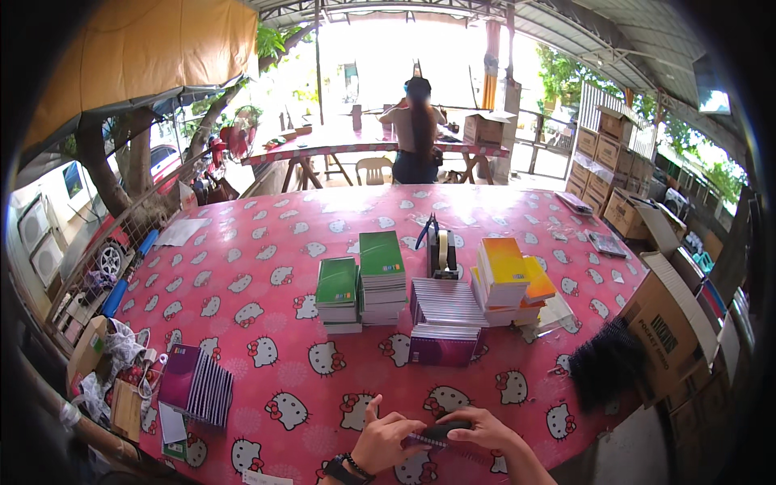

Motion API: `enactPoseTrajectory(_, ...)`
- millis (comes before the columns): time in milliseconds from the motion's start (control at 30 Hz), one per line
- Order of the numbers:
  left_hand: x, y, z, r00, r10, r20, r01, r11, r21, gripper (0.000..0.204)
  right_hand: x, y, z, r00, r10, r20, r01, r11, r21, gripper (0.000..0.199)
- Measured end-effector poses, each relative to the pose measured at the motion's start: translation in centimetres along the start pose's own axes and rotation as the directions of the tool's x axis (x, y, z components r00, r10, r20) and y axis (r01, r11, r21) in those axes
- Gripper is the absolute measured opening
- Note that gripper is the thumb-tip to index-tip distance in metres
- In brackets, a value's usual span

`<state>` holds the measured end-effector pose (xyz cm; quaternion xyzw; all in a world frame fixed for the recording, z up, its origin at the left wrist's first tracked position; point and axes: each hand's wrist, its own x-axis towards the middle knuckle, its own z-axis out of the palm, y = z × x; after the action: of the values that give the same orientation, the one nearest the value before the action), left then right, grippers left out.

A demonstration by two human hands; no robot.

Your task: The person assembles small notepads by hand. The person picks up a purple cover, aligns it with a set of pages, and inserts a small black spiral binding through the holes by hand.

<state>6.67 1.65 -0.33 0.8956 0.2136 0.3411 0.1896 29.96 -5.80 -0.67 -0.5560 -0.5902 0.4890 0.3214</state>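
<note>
Near the table's front edge, my left hand [390, 443] grips the left end of a small purple notebook [420, 440], one finger raised away from it. My right hand [490, 434] is closed on a dark rounded object [449, 428] lying along the notebook's edge, where a row of binding loops shows. My fingers hide much of both things. Ahead of my hands stands a stack of purple notebooks [443, 347] with spiral-bound edges. Another purple stack [194, 386] leans over at the left. A tangled heap of black binding coils [606, 356] lies to the right.
Green notebook stacks [381, 275], yellow-orange ones [503, 271] and a tape dispenser [442, 255] with pliers [425, 231] stand mid-table on a pink cat-print cover [267, 323]. A cardboard box [667, 323] flanks the right edge. Beyond, a person [416, 133] is at another table.
</note>
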Motion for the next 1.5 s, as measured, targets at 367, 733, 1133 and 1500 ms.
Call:
enactPoseTrajectory(367,-0.4,-0.2,0.0,0.998,0.043,0.053,-0.044,0.999,0.022,0.017,-0.8,0.9,-1.5,0.976,-0.170,-0.137,0.199,0.953,0.230,0.052)
enactPoseTrajectory(733,-1.3,-1.4,-1.5,0.998,-0.057,0.031,0.057,0.998,-0.019,0.034,0.9,-0.6,1.0,0.997,-0.073,0.015,0.068,0.977,0.202,0.050)
enactPoseTrajectory(1133,-3.7,-2.6,1.8,0.844,-0.536,0.010,0.330,0.505,-0.798,0.069,1.8,-2.0,1.7,0.985,-0.169,0.018,0.165,0.977,0.133,0.058)
enactPoseTrajectory(1500,-3.5,-5.6,2.4,0.905,-0.420,0.070,0.318,0.557,-0.768,0.042,4.0,-2.3,1.2,0.970,-0.200,-0.135,0.218,0.966,0.139,0.051)
